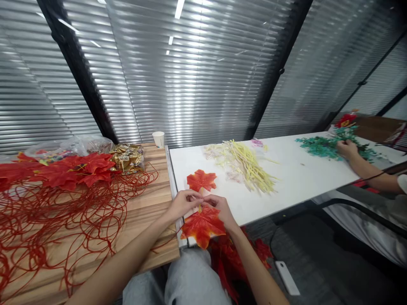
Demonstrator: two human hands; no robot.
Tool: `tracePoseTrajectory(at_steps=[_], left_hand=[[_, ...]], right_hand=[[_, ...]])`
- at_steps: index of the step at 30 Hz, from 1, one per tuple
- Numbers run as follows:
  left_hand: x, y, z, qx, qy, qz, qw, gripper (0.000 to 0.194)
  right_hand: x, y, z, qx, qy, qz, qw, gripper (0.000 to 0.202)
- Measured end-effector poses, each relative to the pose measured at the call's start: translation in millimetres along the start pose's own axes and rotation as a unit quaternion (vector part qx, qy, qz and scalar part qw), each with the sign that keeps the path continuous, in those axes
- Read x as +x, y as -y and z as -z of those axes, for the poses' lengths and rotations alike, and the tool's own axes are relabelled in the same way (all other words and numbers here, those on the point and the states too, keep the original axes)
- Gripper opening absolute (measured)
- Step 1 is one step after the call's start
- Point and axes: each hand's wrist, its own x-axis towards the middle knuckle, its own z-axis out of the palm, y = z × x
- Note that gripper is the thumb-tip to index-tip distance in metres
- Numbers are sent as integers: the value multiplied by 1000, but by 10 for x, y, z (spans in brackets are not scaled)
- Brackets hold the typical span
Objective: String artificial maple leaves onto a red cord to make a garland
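Note:
My left hand (187, 202) and my right hand (218, 207) meet over the near left corner of the white table (286, 182), fingers pinched together. Between them is the yellowish stem of a red-orange maple leaf (204, 223), which hangs just below the fingertips. Another red maple leaf (201, 181) lies on the table just beyond my hands, its stem reaching toward my fingers. A thin red cord runs from the wooden table to the lower leaf. Exactly which fingers grip the stem or cord is too small to tell.
Tangled red cords (92, 212), red leaves (63, 169), gold packets (127, 157) and a paper cup (158, 139) are on the wooden table. Yellow strips (251, 165) lie right of centre. Farther right, a person's hand (347, 150) touches green foliage (321, 146). More red leaves hang below the table edge.

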Motion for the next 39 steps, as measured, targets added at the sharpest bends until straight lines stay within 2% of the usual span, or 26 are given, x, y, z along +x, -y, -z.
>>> tracePoseTrajectory(at_steps=[39], left_hand=[[-6, -7, 1, -17, 21, -3, 1000, 19]], right_hand=[[26, -108, 26, 29, 7, 18, 999, 21]])
